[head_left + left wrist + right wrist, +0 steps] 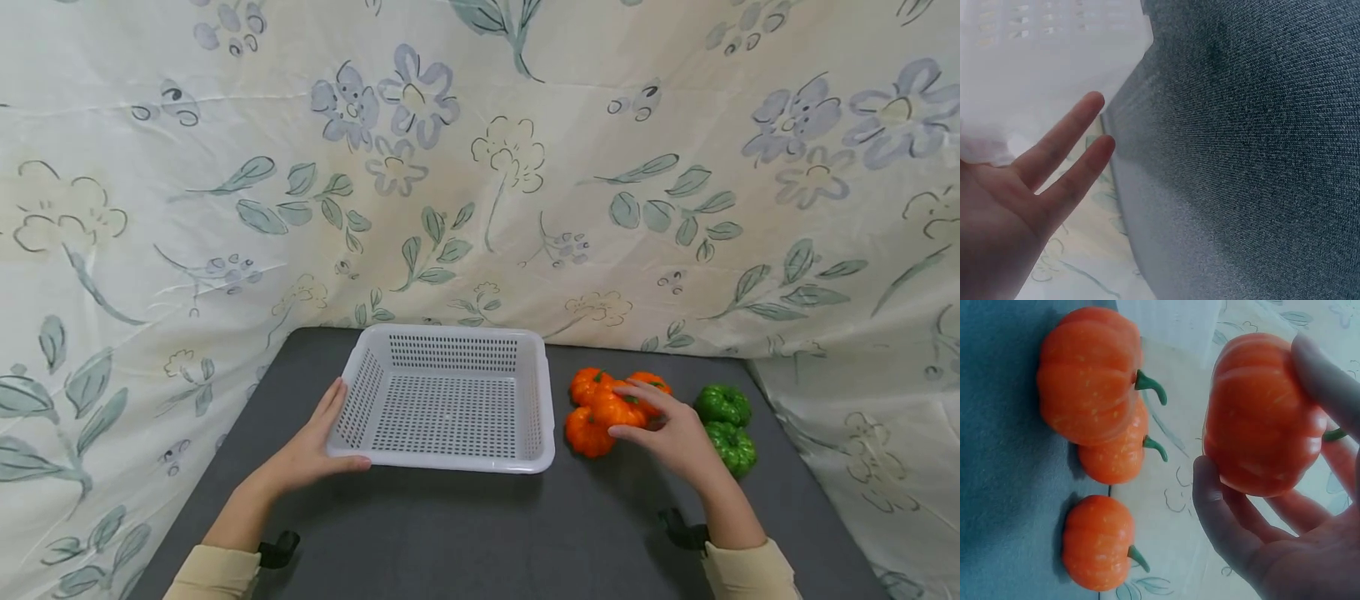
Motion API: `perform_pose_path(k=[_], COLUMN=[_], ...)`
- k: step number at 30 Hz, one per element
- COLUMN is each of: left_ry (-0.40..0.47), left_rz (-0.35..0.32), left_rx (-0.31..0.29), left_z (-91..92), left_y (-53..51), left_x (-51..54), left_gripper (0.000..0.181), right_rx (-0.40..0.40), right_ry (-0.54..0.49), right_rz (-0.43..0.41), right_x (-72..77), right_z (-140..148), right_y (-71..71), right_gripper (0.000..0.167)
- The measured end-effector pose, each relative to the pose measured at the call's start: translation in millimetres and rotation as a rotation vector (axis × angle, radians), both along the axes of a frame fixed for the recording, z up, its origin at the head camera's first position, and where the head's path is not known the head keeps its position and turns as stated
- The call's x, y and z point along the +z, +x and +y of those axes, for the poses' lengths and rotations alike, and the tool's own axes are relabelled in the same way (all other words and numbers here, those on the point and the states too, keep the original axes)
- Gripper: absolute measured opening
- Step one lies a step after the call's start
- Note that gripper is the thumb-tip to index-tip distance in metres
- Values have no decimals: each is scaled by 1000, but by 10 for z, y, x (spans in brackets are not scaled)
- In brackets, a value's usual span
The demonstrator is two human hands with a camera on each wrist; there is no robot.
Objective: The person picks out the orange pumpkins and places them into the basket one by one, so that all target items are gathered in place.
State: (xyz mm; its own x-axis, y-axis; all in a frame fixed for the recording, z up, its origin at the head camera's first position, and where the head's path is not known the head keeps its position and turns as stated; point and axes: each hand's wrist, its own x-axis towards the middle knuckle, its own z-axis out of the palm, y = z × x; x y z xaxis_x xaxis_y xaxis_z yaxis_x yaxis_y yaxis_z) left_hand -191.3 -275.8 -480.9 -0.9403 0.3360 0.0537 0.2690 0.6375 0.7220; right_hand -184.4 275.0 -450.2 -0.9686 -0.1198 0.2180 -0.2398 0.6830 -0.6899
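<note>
Orange pumpkin (1263, 419) is in my right hand (675, 429), thumb and fingers curled round it, right of the white basket (450, 462). Probably light, stiff, slick; best gripped across ribbed sides, clear of stem (1335, 434). Left hand (306, 450) spread at basket's edge.

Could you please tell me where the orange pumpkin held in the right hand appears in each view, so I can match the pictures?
Head: the held pumpkin is right of centre, below the middle, in the right hand.
Left wrist: not in this picture.
Right wrist: right of centre, slightly above the middle.
Shared landmark: the floral cloth, visible in all three.
</note>
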Motion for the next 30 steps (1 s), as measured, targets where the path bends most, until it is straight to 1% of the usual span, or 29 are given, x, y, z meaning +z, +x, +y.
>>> perform_pose_path(k=[8, 15, 20, 26, 30], left_ry=[0, 15, 35, 30, 29], left_rz=[2, 7, 8, -2, -7], left_rx=[-3, -13, -25, -19, -15], left_z=[-16, -7, -2, 10, 7], left_y=[28, 24, 18, 25, 26], left_x=[12, 25, 26, 44, 51], left_gripper=[132, 131, 131, 132, 132], right_rx=[26, 47, 62, 78, 96], right_ry=[-22, -25, -44, -63, -80], right_rz=[-9, -4, -25, -48, -50], right_x=[40, 88, 116, 173, 178], right_z=[-74, -134, -198, -281, -322], right_y=[-76, -119, -158, -205, -233], right_gripper=[63, 63, 63, 63, 62])
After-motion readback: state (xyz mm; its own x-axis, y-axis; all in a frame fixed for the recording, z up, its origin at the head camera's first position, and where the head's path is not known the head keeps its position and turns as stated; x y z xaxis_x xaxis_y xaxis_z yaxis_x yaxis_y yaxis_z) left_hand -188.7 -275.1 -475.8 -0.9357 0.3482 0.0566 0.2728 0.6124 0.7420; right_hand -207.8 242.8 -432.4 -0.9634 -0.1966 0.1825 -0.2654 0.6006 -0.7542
